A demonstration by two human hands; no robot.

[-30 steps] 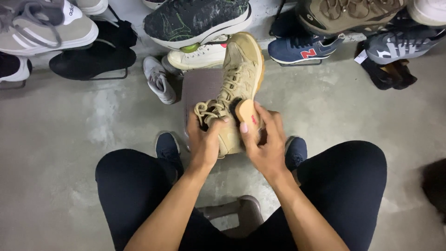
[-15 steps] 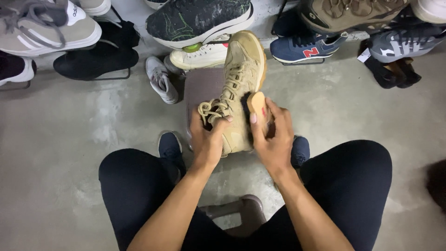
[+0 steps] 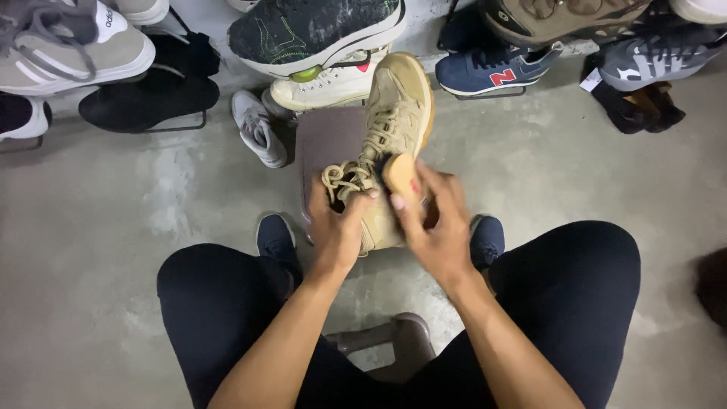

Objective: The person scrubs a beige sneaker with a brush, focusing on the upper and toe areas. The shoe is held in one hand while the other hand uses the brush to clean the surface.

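Nearest the camera, between the person's dark-trousered knees, the left hand (image 3: 337,227) clasps the heel end of a tan boot (image 3: 390,144), fingers curled over its collar beside the loose laces, while the right hand (image 3: 435,223) is wrapped around a wooden brush (image 3: 401,178) pressed against the boot's side. The boot lies lengthwise, toe pointing away, on a small brown stool (image 3: 326,140) standing on the grey concrete floor (image 3: 113,227) just ahead of the person's blue shoes. Farther off, along the wall, sit a white sneaker (image 3: 257,129), a blue sneaker (image 3: 485,72), a dark green-marked sneaker (image 3: 318,30) and a grey sneaker (image 3: 68,45).
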